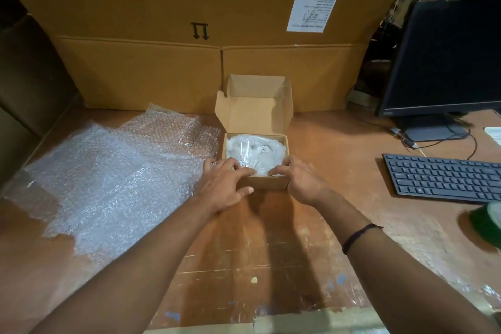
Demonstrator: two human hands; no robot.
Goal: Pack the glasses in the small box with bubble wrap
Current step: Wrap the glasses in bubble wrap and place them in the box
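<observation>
A small brown cardboard box stands open in the middle of the wooden table, its lid tilted up at the back. Inside lies a white wrapped bundle with a barcode sticker; the glasses themselves are hidden in the wrapping. My left hand is at the box's near left corner, fingers reaching over the front rim onto the bundle, thumb against the front wall. At the near right corner, my right hand has its fingertips on the front rim and the bundle's edge. Loose bubble wrap lies left of the box.
A large cardboard carton stands as a wall behind the box. To the right are a dark monitor and a black keyboard with cables. A green tape roll shows at the right edge.
</observation>
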